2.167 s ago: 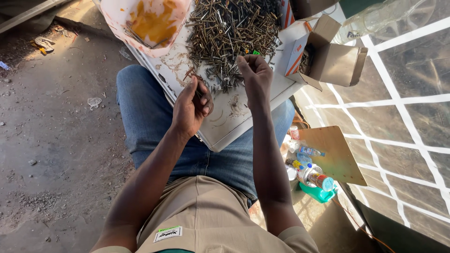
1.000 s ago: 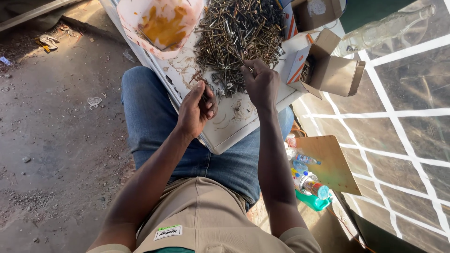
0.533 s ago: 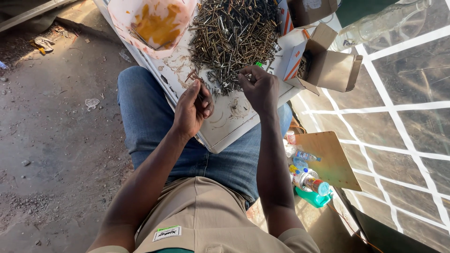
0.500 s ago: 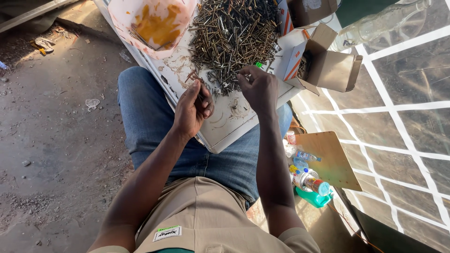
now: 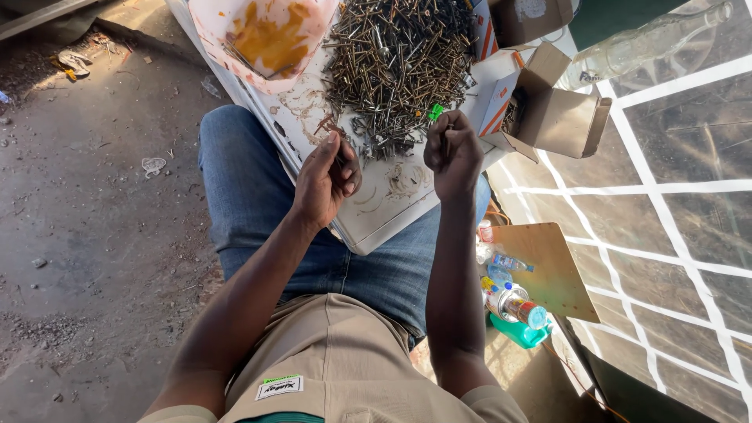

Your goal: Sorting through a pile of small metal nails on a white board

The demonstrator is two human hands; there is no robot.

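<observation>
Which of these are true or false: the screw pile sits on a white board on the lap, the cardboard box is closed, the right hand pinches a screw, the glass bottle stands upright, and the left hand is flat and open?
1. The screw pile lies on a white board resting on the lap. True.
2. The cardboard box is closed. False: its flaps are open.
3. The right hand pinches a screw. True: a thin screw shows at the fingertips.
4. The glass bottle stands upright. False: it lies on its side.
5. The left hand is flat and open. False: its fingers are curled closed.
</observation>
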